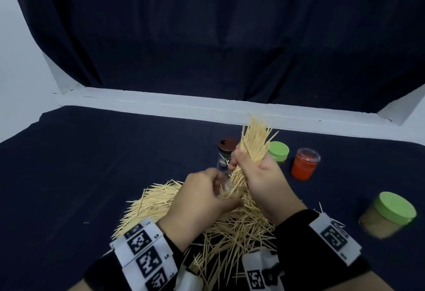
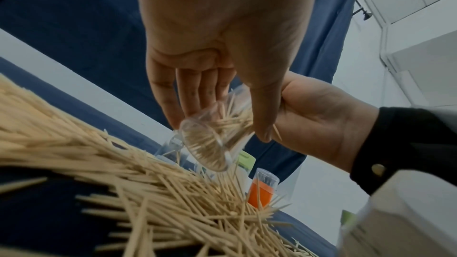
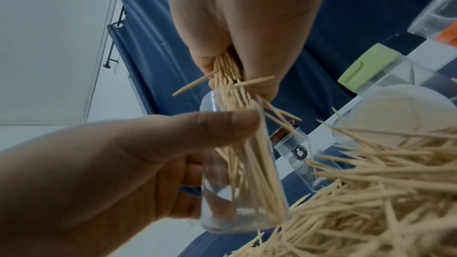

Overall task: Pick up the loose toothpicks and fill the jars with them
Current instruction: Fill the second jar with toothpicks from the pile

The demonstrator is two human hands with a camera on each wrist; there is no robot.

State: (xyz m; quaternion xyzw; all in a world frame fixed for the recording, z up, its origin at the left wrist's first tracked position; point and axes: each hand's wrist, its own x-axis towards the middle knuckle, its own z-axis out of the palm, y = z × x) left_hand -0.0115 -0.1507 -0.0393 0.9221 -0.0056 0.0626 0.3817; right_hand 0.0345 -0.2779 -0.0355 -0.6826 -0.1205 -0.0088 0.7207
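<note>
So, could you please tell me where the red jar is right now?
In the head view the red jar stands on the dark cloth to the right of the hands, just right of a green-lidded jar and beyond the toothpick pile.

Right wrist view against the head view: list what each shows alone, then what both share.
Only the right wrist view: the small clear plastic jar seen plainly, with thin wooden toothpicks standing inside it.

Only the head view: the green-lidded jar of toothpicks at the right, and the bundle's fanned-out top ends.

Both: the left hand holding the clear jar, the right hand gripping the toothpick bundle, and the loose toothpick pile.
</note>
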